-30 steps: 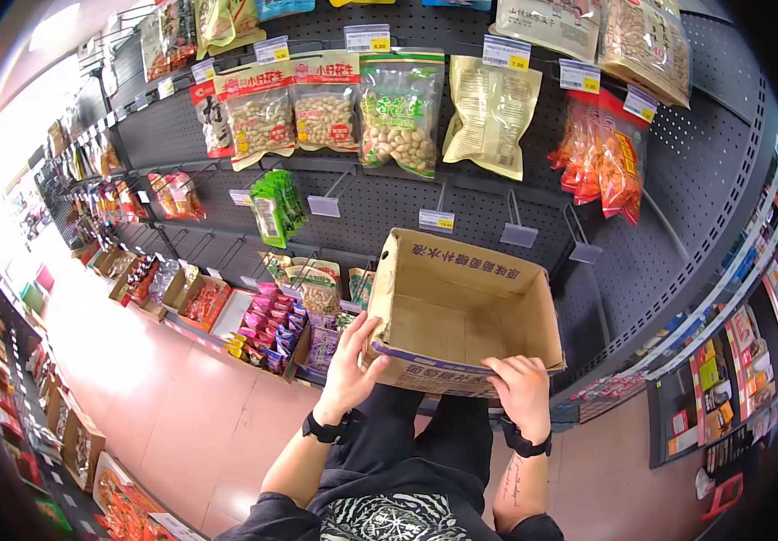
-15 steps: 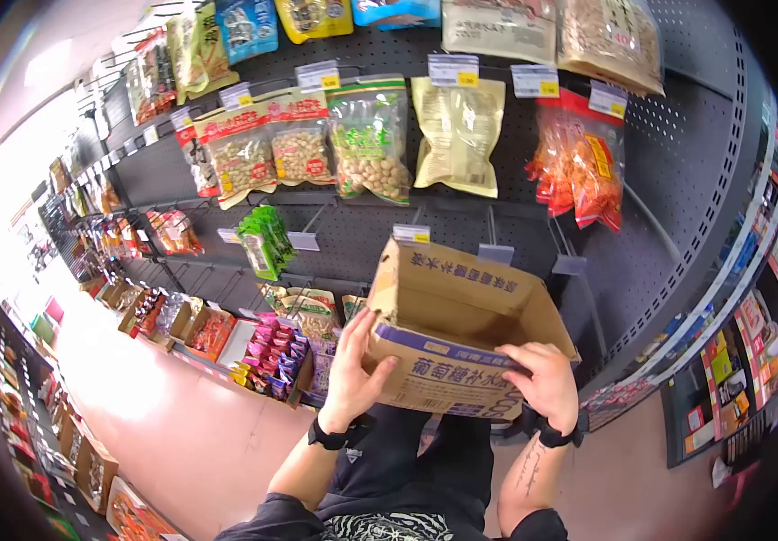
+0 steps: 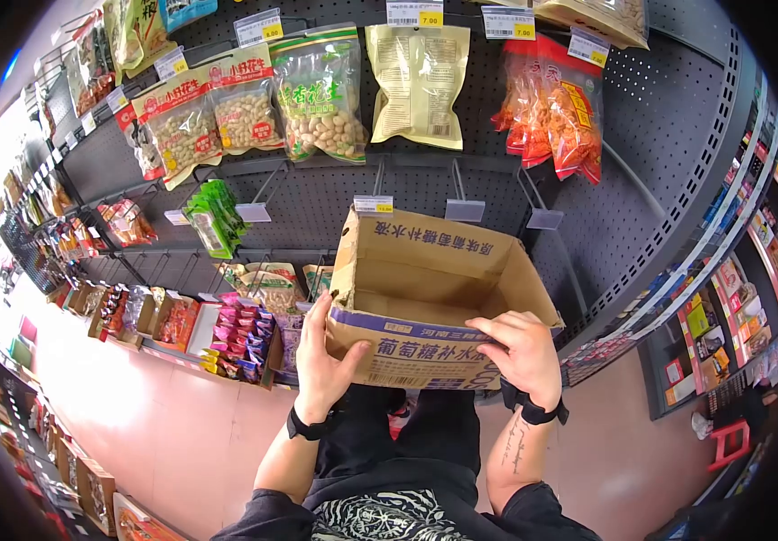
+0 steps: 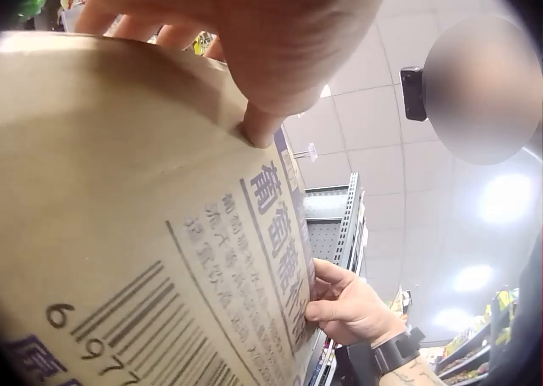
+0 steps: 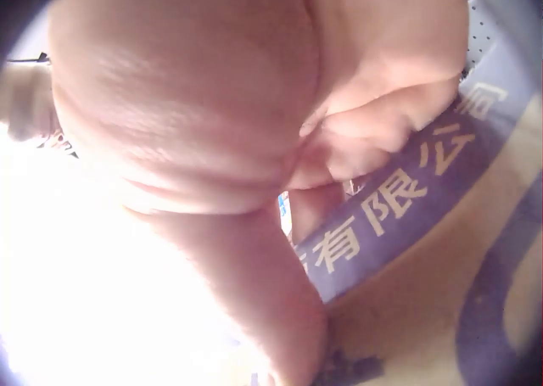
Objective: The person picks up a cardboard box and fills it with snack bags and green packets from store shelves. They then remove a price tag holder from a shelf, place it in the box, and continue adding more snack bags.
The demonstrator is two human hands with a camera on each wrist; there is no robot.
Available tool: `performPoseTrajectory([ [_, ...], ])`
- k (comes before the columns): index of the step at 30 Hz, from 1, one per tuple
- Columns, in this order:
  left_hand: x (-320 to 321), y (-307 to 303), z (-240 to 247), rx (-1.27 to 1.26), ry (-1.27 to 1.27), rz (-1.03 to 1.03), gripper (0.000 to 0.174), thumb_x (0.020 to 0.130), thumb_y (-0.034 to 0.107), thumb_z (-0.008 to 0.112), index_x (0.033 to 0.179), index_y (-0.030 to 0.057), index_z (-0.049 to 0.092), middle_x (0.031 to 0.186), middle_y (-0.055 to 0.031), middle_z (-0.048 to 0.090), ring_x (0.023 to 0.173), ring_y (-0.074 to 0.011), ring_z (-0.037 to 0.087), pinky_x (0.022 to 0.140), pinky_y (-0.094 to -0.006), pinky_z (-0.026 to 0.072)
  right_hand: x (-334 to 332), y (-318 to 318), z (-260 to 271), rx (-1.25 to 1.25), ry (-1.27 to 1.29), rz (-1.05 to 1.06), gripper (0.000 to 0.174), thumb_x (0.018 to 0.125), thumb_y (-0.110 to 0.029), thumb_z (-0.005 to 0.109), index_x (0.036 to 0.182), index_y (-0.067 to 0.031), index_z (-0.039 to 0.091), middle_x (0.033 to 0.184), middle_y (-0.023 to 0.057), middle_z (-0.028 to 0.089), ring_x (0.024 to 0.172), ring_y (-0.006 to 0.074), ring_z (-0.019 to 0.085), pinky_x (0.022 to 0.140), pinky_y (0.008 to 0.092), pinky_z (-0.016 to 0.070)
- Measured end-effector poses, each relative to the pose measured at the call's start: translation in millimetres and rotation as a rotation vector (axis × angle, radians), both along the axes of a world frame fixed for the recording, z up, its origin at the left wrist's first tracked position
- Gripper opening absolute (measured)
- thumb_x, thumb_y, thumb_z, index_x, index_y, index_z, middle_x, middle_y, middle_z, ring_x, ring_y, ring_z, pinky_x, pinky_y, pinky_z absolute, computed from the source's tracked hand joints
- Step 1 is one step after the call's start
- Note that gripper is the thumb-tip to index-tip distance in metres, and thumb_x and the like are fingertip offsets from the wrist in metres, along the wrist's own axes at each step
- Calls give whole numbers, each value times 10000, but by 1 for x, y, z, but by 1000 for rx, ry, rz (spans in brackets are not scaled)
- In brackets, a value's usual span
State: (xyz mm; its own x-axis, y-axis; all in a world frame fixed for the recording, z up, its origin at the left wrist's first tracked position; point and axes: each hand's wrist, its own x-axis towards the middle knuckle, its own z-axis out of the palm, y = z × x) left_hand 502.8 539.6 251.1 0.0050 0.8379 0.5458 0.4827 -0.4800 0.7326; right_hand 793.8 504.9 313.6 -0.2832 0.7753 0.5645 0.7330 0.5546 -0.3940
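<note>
An open cardboard box (image 3: 425, 361) with purple print is held in front of the person's legs, its inside bare. At its left end the left hand (image 3: 324, 361) grips it, thumb on the printed front and fingers along the side; the left wrist view shows that thumb pressed on the cardboard (image 4: 127, 165). The right hand (image 3: 524, 353) pinches the front rim near the right corner, fingers over the edge and thumb outside. In the right wrist view the right hand (image 5: 254, 106) lies over the purple band (image 5: 399, 199).
Behind the box stands a dark pegboard shelf (image 3: 308, 203) with hooks and price tags. Peanut bags (image 3: 321, 99), a cream bag (image 3: 418, 86) and red-topped bags (image 3: 556, 108) hang above. Small purple and pink packets (image 3: 240, 338) lie low at the left. A red stool (image 3: 730, 444) stands at the right.
Since a second ago the box has tilted so its printed front shows more. Both hands keep hold of it, the right thumb now on the front. The hanging bags have shifted left in view.
</note>
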Motion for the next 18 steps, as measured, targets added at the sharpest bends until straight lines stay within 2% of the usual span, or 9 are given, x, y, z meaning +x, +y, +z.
performPoseTrajectory([
  [3,3,4,-7,10,-36,-10,824,711,123,809,1409,20,383,1429,-197,446,1296,-350,463,1020,-403,420,2,0,6,17,-38,-5,376,659,-44,752,1028,-93,693,734,59,617,709,258,581,695,361,433],
  [6,4,-4,7,-3,33,36,839,718,159,810,1417,15,369,1426,-206,442,1283,-360,474,1009,-418,431,2,2,9,1,-48,-6,381,658,-49,755,1030,-97,692,743,55,625,720,258,590,704,361,440],
  [8,0,-4,21,17,180,22,836,708,178,812,1415,30,391,1425,-219,436,1274,-373,479,1014,-425,431,3,1,9,3,-84,-6,367,678,-71,749,1037,-121,695,748,37,626,732,241,597,702,357,443],
  [10,-17,14,29,316,228,-56,674,673,241,812,1276,64,571,1416,-220,440,1258,-417,476,1017,-468,422,6,1,3,9,-134,-4,351,710,-104,739,1054,-152,695,769,11,633,754,224,604,702,354,449],
  [12,-30,28,50,448,387,-224,584,693,303,793,1194,60,614,1391,-204,469,1242,-421,489,1006,-489,425,7,-1,-3,10,-105,-10,349,714,-104,740,1057,-152,694,773,9,630,752,225,600,703,356,450],
  [14,-33,46,57,404,401,-438,455,762,380,748,1060,52,646,1167,-129,632,1178,-370,551,957,-479,454,4,-1,-5,29,-97,-21,340,718,-104,737,1051,-164,697,776,-4,631,759,207,602,705,346,445],
  [16,-34,56,56,412,428,-482,460,760,438,737,1002,54,662,1049,-94,664,1141,-341,574,939,-471,460,3,2,-15,19,-166,-7,337,730,-108,722,1055,-195,704,793,-31,636,782,166,608,711,329,431],
  [18,-30,60,58,419,532,-472,444,707,487,745,878,83,679,922,-73,657,1080,-299,600,905,-456,467,-1,5,-24,22,-159,-4,342,739,-107,711,1069,-196,701,797,-35,633,776,167,605,714,330,430],
])
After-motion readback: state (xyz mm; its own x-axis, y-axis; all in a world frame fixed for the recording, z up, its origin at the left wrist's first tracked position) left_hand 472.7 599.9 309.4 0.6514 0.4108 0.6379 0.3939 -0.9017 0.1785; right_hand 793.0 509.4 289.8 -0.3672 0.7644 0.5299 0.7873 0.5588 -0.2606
